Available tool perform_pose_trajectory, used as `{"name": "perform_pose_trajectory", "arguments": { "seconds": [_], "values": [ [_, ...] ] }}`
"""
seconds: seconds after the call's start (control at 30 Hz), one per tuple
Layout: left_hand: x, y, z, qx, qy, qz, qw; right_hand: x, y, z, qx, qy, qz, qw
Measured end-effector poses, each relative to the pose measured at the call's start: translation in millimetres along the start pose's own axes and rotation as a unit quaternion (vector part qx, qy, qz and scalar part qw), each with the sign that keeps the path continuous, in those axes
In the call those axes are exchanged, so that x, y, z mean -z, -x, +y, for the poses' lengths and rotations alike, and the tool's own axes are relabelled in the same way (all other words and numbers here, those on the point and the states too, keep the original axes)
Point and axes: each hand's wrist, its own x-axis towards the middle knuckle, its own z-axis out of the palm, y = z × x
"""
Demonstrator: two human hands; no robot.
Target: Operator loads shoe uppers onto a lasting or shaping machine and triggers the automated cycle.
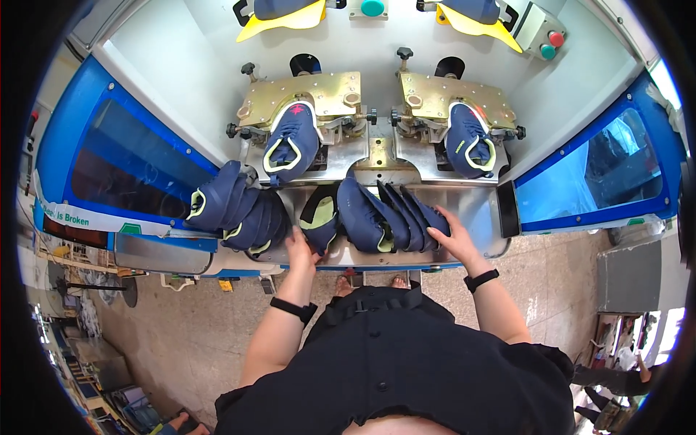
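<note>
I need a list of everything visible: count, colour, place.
Plates: two, golden, upper centre
Mounted shoes: two, navy, at plates
Tray: one, silver, front
Loose uppers: several, navy, along tray
Buttons: two green, one red, top
Flaps: two, navy and yellow, top
Windowed panels: two, blue, sides
Cabinet: one, grey, right
Background clutter: uncountable, mixed, lower left
Other person: at least one, dark clothes, lower right
Shirt: one, black, bottom
Wristbands: two, black, lower centre
Left hand: one, bare, between uppers
Right hand: one, bare, uppers' right end
</note>
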Motion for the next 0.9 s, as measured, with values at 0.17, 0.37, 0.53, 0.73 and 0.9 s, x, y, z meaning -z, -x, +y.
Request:
{"name": "perform_pose_trajectory", "arguments": {
  "seconds": [0.17,0.37,0.53,0.73,0.9],
  "values": [
    [8.2,17.7,-2.0,-0.489,-0.343,-0.014,0.802,3.2,12.5,-5.4,0.033,0.061,0.006,0.998],
    [17.8,17.1,13.2,-0.385,-0.410,-0.077,0.823,6.0,7.1,-19.7,0.021,0.066,-0.045,0.997],
    [16.9,24.7,-3.8,-0.232,-0.124,-0.077,0.962,7.6,7.5,-12.0,0.028,0.058,-0.049,0.997],
    [-23.9,-2.9,-11.0,-0.361,-0.267,0.014,0.893,3.2,9.7,-22.0,0.029,0.073,-0.051,0.996],
    [-29.0,0.2,-14.0,-0.354,-0.353,-0.200,0.842,3.7,12.9,-16.2,0.017,0.073,-0.039,0.996]
  ]
}}
